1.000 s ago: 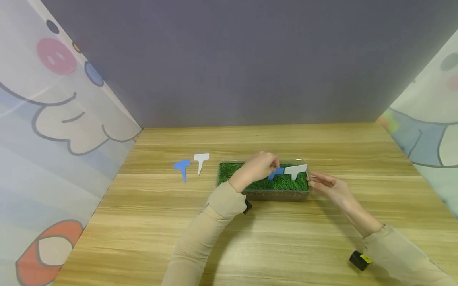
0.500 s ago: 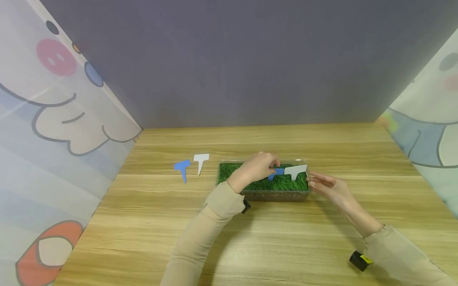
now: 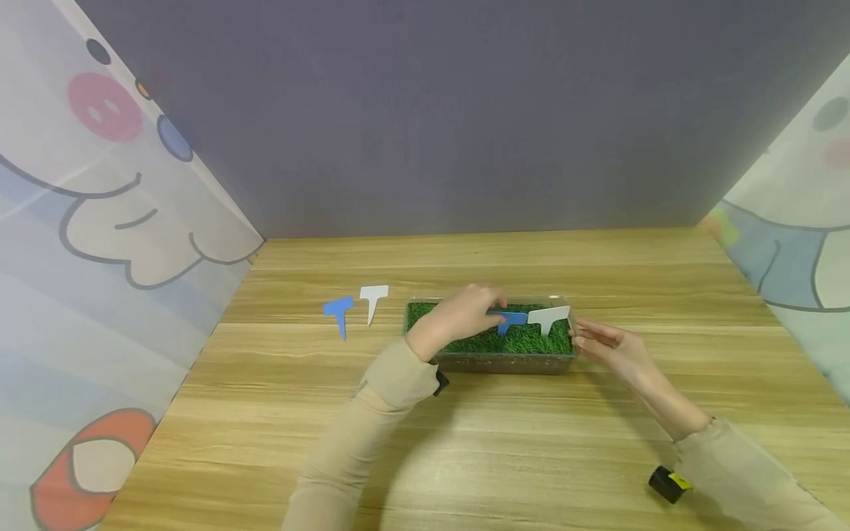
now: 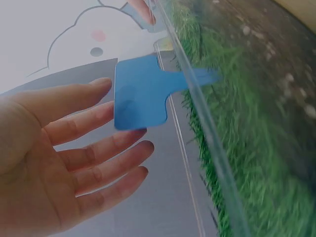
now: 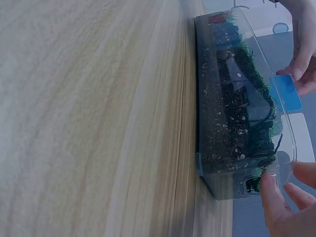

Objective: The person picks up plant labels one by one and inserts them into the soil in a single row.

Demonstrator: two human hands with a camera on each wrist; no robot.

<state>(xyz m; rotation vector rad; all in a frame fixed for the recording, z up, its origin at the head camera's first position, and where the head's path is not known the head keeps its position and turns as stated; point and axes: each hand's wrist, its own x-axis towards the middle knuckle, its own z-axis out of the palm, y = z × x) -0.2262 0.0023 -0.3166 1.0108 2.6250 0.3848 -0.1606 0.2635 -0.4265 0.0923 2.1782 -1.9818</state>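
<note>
A blue T-shaped plant label [image 3: 513, 320] stands with its stem pushed into the artificial grass [image 3: 541, 343] in the right half of a clear rectangular planter [image 3: 505, 363], its flat head above the rim. Around it is the person's left hand [image 3: 460, 316], fingers spread and loose, gripping nothing: the left wrist view shows the thumb tip just off the head's edge and a fingertip behind it, though whether that one touches cannot be told. Just to the right stands a white T-shaped plant label [image 3: 548, 317], slightly tilted; their heads seem to meet in the head view. Dark, speckled soil [image 5: 232, 113] shows through the planter's wall below the grass. The right hand [image 3: 624, 355] rests its extended fingertips on the planter's right end, near the rim, without clenching. Left of the planter, a second white label [image 3: 373, 293] and a second blue label [image 3: 340, 306] lie near each other on the wood-grain table [image 3: 531, 442], stems toward the person. Both sleeves are beige, and by the right one is a black device [image 3: 667, 484] with a yellow tab. Behind rises a grey panel [image 3: 465, 110], flanked by cartoon-printed sheets [image 3: 99, 221]
</note>
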